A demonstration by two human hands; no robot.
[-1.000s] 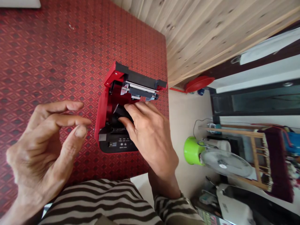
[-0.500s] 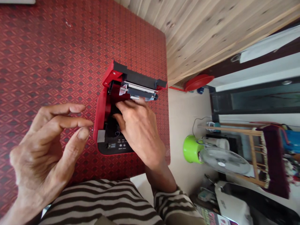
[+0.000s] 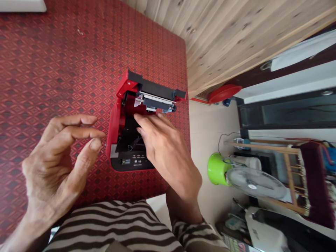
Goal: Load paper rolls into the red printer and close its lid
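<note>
A red and black printer (image 3: 113,122), apparently for labels or receipts, lies on the patterned red tablecloth. Its lid (image 3: 157,88) is raised, and a dark roller (image 3: 157,103) shows under it. My right hand (image 3: 168,150) reaches into the black inner bay from the right. Its index finger is stretched and the thumb tip stands apart from it; the other fingertips are hidden and nothing held is visible. To the left of the printer, my left hand (image 3: 63,154) hovers with bent fingers and a small gap to the thumb, holding nothing visible.
A patterned red tablecloth (image 3: 65,70) covers the table, bordered by wood panelling (image 3: 223,38). A white object (image 3: 22,6) sits at the far left corner. On the floor to the right are a green bucket (image 3: 217,168), a fan (image 3: 256,182) and a wooden rack (image 3: 291,171).
My right hand has drawn slightly right, its thumb moving closer to the index finger and baring more of the bay. My left hand keeps its pose. The view has shifted slightly.
</note>
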